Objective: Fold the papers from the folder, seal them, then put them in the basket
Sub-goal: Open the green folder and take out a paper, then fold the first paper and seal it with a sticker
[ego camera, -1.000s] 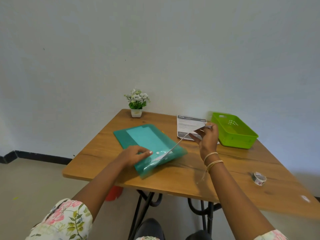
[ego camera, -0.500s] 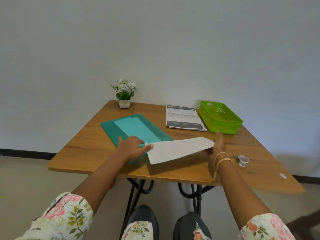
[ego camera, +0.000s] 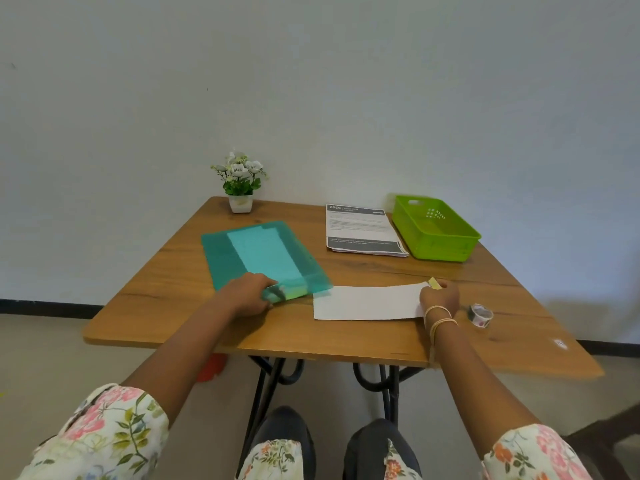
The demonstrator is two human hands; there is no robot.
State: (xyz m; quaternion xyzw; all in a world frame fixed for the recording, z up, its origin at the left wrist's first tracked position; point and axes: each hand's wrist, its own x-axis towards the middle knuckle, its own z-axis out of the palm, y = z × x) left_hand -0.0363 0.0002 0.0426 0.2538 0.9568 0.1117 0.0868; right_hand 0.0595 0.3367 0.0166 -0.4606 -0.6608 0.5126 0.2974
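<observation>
Paper point(ego camera: 367, 302) lies flat on the wooden table point(ego camera: 346, 336), white side up, just right of the teal folder point(ego camera: 242, 254). My right hand point(ego camera: 440, 296) pinches its right end. My left hand point(ego camera: 247, 295) holds the folder's near corner with fingers curled over it. At the far right sits the green basket point(ego camera: 437, 247), with a tape roll point(ego camera: 480, 315) beside my right wrist.

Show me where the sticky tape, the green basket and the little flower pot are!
tape roll point(ego camera: 480, 315), head view, on its side wall.
green basket point(ego camera: 441, 249), head view, on its near wall.
flower pot point(ego camera: 241, 204), head view, on the white pot's front.
</observation>
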